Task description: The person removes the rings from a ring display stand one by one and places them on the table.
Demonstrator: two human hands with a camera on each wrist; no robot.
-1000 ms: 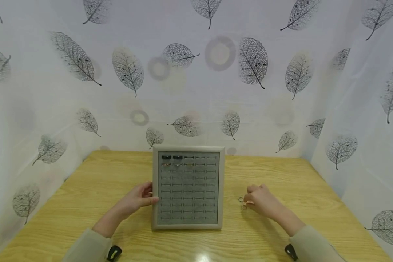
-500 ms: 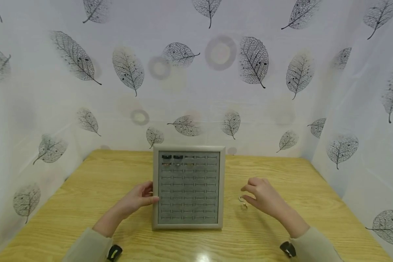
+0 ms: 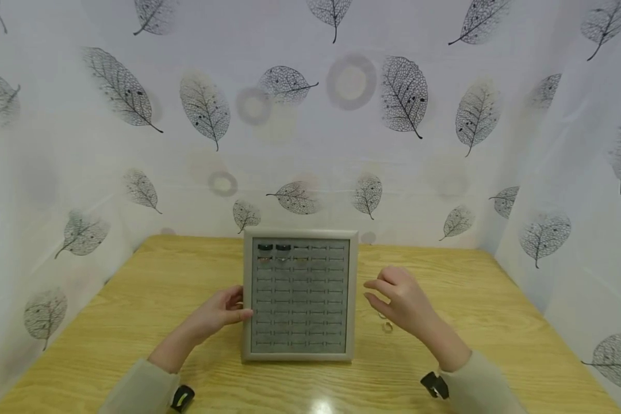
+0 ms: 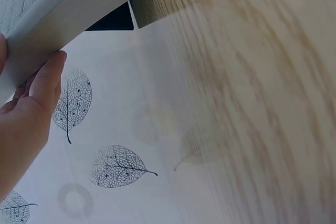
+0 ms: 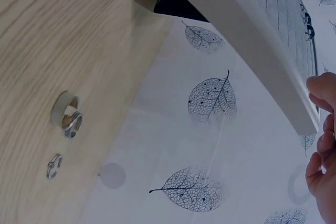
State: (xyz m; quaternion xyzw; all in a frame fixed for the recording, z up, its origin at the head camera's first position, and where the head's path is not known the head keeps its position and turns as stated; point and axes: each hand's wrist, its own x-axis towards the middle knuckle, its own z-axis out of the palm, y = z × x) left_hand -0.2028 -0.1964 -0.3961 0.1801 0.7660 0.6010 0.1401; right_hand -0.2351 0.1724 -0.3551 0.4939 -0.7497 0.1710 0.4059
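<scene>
A ring display board (image 3: 300, 293), grey slotted foam in a pale frame, stands nearly upright on the table. Two dark rings (image 3: 274, 247) fill top-left slots, with three thinner rings (image 3: 282, 259) below them. My left hand (image 3: 212, 315) grips the board's left edge, thumb in front and fingers behind, as the left wrist view (image 4: 31, 100) also shows. My right hand (image 3: 401, 299) hovers just right of the board, thumb and index finger bent toward each other; whether a ring sits between them cannot be made out. Loose rings (image 5: 65, 107) lie on the wood below it.
The wooden table (image 3: 186, 259) extends around the board. A white curtain (image 3: 310, 144) printed with leaves rises behind and at both sides. Dark wrist straps (image 3: 183, 398) show at both cuffs. In the right wrist view, a smaller silver ring (image 5: 54, 166) lies apart from two touching ones.
My right hand has lifted off the loose rings and moved left and up toward the board's right edge. The left hand and board have stayed in place.
</scene>
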